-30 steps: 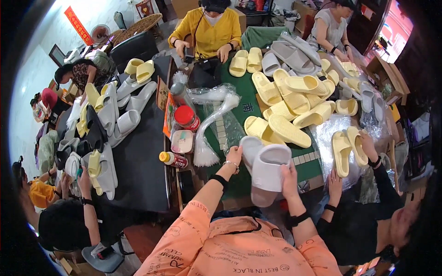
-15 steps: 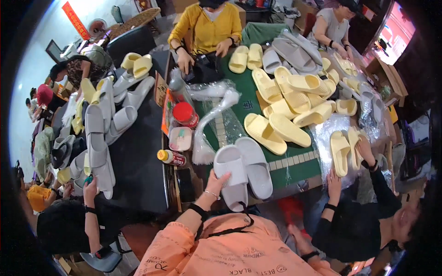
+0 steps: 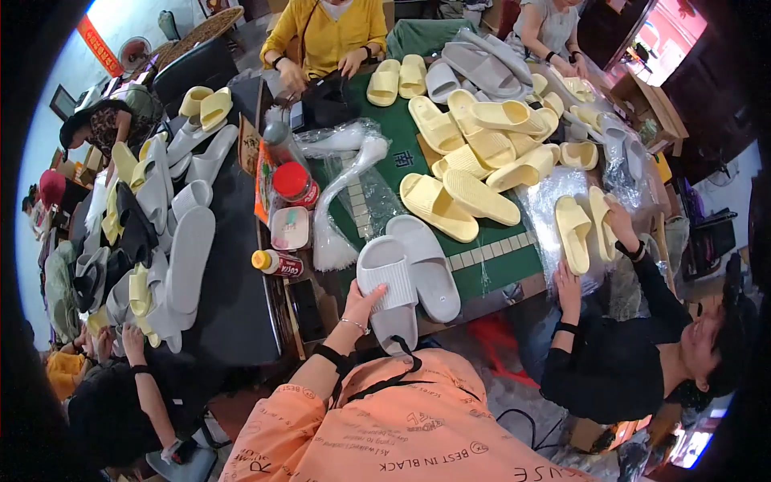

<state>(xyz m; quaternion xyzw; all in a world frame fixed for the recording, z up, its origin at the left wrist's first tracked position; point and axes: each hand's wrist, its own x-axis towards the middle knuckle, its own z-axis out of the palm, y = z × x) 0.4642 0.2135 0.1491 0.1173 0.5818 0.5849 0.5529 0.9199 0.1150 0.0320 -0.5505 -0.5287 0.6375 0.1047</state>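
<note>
My left hand (image 3: pixel 363 307), with a bracelet and a black wristband, grips the side of a grey slipper (image 3: pixel 391 277) at the table's near edge. Its thumb lies over the ribbed strap and the heel points toward me. Just right of it and slightly farther away, a second grey slipper (image 3: pixel 432 269) lies sole down on the table edge, nearly touching the first. My right hand is out of the picture. Beyond the pair, a clear plastic bag (image 3: pixel 337 233) holding something white and fluffy rests on the green mat.
Yellow slippers (image 3: pixel 462 197) and grey slippers (image 3: pixel 482 68) are piled across the table. A red-lidded jar (image 3: pixel 294 183) and a yellow-capped bottle (image 3: pixel 277 262) stand at left. A co-worker's hands (image 3: pixel 566 285) hold yellow slippers at right. More slippers cover the black table (image 3: pixel 233 265).
The view has shifted, so the table appears farther left and higher. My right hand, earlier low at the right, has left the picture. My left hand keeps its grip on the grey slipper.
</note>
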